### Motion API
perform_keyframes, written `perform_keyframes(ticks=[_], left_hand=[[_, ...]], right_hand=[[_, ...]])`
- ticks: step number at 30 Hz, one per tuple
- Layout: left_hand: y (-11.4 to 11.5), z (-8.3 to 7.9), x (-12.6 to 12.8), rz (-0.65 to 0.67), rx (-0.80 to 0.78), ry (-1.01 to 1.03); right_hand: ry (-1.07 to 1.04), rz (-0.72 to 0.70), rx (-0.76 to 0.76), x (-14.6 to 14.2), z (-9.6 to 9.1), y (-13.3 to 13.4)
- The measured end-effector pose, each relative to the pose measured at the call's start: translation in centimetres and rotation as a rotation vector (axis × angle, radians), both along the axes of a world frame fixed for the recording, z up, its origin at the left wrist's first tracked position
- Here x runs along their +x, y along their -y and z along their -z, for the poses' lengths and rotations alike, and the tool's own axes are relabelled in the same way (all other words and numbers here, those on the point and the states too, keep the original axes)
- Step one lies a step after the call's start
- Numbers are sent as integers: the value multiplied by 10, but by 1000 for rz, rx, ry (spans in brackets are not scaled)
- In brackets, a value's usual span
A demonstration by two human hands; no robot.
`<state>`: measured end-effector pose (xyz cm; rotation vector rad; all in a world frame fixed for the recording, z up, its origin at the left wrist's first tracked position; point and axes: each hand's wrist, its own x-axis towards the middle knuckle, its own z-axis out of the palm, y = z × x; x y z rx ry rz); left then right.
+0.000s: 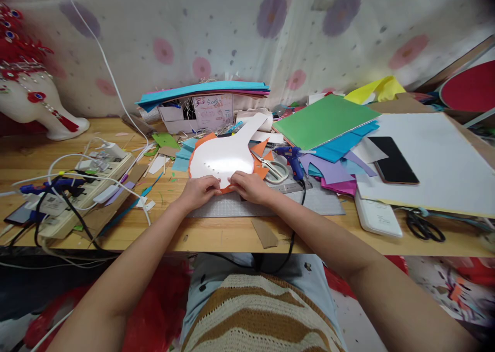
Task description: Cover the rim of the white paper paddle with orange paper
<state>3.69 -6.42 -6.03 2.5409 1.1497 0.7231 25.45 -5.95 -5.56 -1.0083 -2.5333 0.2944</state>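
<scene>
Fingers [211,181] first: on both hands they're narrowed into a pinch, and the near edge of a white paddle-shaped cutout [228,153] is gripped there, with orange material [228,189] showing along that edge. The cutout is held over the grey cutting mat [220,207], right in front of the body, its handle pointed away, probably so the rounded edge can be reached by both hands at once. Whether it's lying flat or tipped up a bit can't be told.

Going left to right: the power strip [87,198] is parked off to the side, presumably so its cables are left out of the work area. Silver scissors [268,164] and a blue glue gun [294,165] are set just right of the cutout, likely for easy reach. Further right, a phone [394,161] is laid on a white sheet [436,161].

As for pose, the left hand [200,191] is angled inward, knuckles up, thumb tucked toward the middle. The right hand [249,186] is turned in to mirror it, fingers curled over the edge. Both forearms are stretched forward and brought together, with only a small gap left between the hands.
</scene>
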Motion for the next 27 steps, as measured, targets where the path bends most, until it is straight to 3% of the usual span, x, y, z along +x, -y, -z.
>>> perform_keyframes(ticks=[6,10,15,20,27], left_hand=[[-1,-1,1,-12,35,-70],[-1,-3,-5,51,33,-59],[-3,-2,-12,110,233,-112],[0,7,-7,184,401,-21],[2,22,-1,100,340,25]], right_hand=[[49,0,26,-1,-1,0],[26,-14,18,0,1,0],[-63,-8,-22,2,2,-1],[-148,15,-35,4,-5,0],[-137,-18,-44,7,-1,0]])
